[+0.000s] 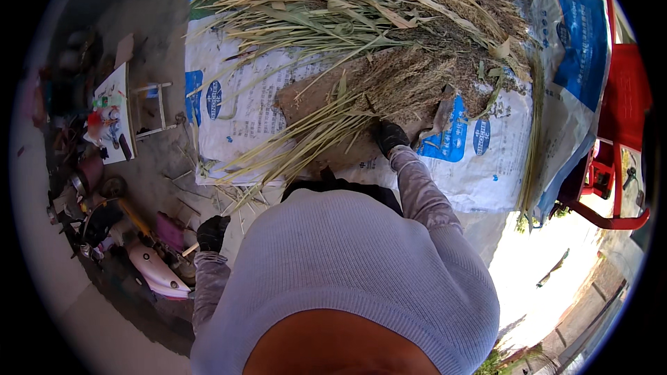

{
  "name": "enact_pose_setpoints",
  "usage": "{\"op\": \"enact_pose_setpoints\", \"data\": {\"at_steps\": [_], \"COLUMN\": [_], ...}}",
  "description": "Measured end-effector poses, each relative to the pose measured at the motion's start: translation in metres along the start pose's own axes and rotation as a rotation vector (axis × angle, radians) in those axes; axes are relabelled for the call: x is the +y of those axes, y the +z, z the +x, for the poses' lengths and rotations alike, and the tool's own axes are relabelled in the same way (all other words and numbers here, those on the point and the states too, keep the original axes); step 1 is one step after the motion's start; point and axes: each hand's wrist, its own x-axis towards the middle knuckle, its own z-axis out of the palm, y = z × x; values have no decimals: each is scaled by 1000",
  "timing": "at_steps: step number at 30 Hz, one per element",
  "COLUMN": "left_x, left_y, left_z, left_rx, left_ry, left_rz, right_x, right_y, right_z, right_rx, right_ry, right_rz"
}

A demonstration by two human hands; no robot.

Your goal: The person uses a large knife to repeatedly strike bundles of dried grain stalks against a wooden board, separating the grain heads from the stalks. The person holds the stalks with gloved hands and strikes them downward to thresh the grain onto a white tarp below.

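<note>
My left hand, in a black glove, hangs low at the left, off the sheeting. It is closed round a pale wooden stick, whose short end juts out; the rest is hidden. My right hand, also black-gloved, is closed at a bundle of long grain stalks, its fingers partly hidden. The stalks point down and left, and their bushy brown seed heads spread to the upper right. Under this bundle lies a flat brown board. A dark, curved piece lies right of my right hand.
A large heap of cut stalks covers the far side of white and blue printed sacking. Red metal furniture stands at the right. A pink and white scooter and a small white-topped table are on the left.
</note>
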Motion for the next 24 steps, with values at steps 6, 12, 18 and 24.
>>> {"op": "enact_pose_setpoints", "data": {"at_steps": [6, 12, 18, 24], "left_x": [-90, -123, -2, 284], "left_y": [14, 49, 117, 83], "left_z": [-55, -116, -32, 129], "left_rx": [-22, -175, 88, 173], "left_ry": [-376, -846, -391, 408], "left_rz": [113, 156, -57, -447], "right_x": [-7, -1, -1, 4], "right_y": [-10, -4, -9, -4], "right_z": [-6, -1, -9, 2], "right_rx": [40, 48, 73, 38], "right_ry": [-30, -32, -7, -23], "right_rz": [39, 14, 43, 15]}}
